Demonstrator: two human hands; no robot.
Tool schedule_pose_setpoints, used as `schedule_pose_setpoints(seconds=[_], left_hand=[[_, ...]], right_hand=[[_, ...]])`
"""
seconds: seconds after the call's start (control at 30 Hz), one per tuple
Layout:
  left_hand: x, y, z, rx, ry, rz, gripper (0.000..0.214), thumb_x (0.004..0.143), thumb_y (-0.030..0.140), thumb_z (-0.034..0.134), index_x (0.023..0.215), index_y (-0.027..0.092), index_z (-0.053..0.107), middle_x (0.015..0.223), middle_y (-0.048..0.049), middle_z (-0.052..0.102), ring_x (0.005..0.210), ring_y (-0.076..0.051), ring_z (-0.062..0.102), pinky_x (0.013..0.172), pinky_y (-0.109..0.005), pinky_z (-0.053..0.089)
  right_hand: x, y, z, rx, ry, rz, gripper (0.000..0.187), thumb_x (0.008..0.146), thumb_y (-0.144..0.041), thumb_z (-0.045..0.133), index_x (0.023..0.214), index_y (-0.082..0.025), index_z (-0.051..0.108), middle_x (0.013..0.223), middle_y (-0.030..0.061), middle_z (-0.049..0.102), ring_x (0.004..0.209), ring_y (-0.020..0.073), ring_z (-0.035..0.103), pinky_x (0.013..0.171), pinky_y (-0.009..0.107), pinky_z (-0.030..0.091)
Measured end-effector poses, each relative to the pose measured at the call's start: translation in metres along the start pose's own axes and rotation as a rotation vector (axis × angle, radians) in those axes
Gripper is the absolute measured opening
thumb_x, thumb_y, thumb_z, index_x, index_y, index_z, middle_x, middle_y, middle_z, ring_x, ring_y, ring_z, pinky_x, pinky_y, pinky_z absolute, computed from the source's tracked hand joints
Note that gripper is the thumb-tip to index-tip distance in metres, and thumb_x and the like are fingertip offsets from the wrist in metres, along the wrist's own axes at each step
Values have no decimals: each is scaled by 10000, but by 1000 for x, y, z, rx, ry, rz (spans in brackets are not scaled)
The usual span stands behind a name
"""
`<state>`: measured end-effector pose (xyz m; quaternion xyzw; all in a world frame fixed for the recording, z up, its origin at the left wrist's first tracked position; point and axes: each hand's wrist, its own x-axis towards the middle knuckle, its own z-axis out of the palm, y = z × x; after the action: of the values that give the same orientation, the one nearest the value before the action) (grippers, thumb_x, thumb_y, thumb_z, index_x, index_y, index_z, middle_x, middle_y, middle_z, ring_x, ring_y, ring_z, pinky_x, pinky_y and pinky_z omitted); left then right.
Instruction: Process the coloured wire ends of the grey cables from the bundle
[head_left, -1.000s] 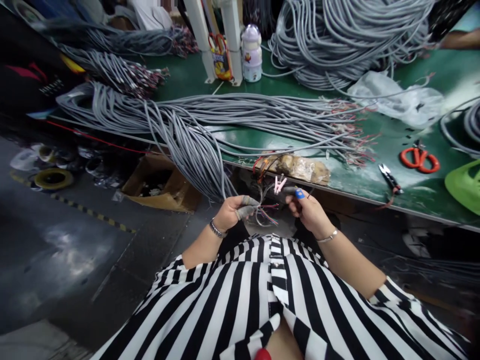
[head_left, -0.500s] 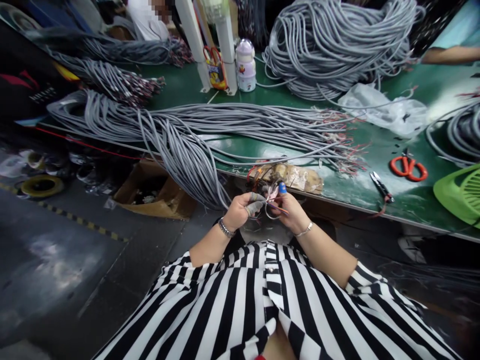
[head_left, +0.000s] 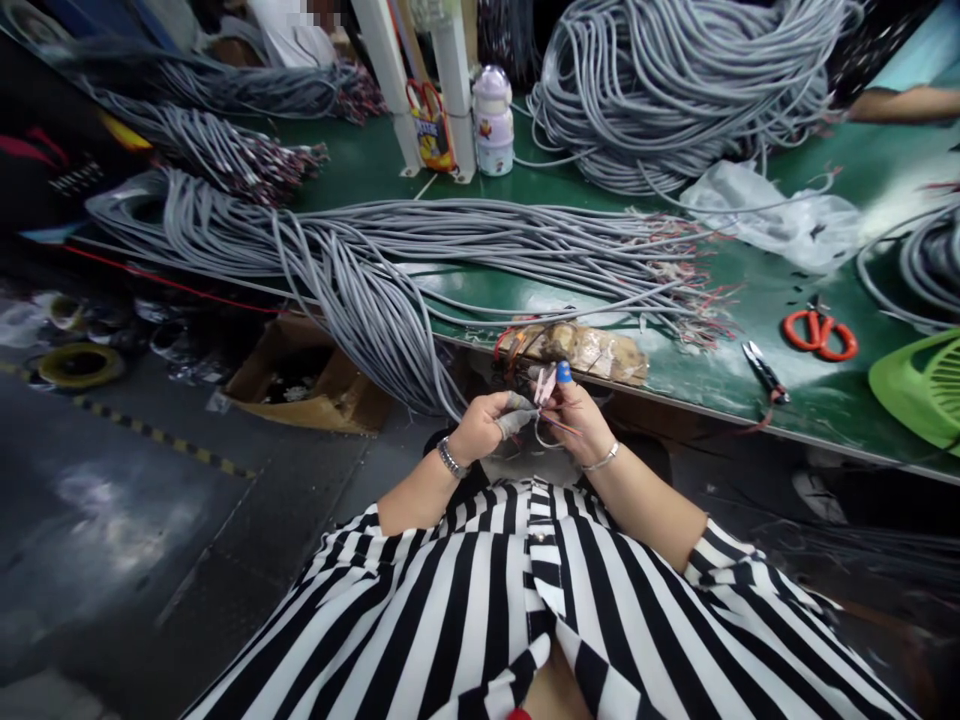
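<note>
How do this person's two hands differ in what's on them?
The left hand has grey wraps on its fingers; the right hand has a blue covering on its thumb. The left hand's wrist carries a broader metal band, the right hand's a thinner silvery bracelet. Both hands are at the thin coloured wires.

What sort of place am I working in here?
Most likely a cable-assembly workshop: bundles of gray cable with bared wire ends lie across a green workbench, with orange-handled scissors to the right.
</note>
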<state>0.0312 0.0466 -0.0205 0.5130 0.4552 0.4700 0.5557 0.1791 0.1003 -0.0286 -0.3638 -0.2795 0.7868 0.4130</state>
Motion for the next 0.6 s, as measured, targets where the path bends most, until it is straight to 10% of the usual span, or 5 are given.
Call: schedule_pose_setpoints(seconds=[0.6], left_hand=[[-66,0,-17,257,-73,281,189,826,326,703,885,154,754,743,-65,694,671,-140,630,654,-240,506]], right_hand=[[-16,2,-18,28,-121,154,571,711,-747,622,814,-188,566,706,-3,606,416,34,280,329,155,86]])
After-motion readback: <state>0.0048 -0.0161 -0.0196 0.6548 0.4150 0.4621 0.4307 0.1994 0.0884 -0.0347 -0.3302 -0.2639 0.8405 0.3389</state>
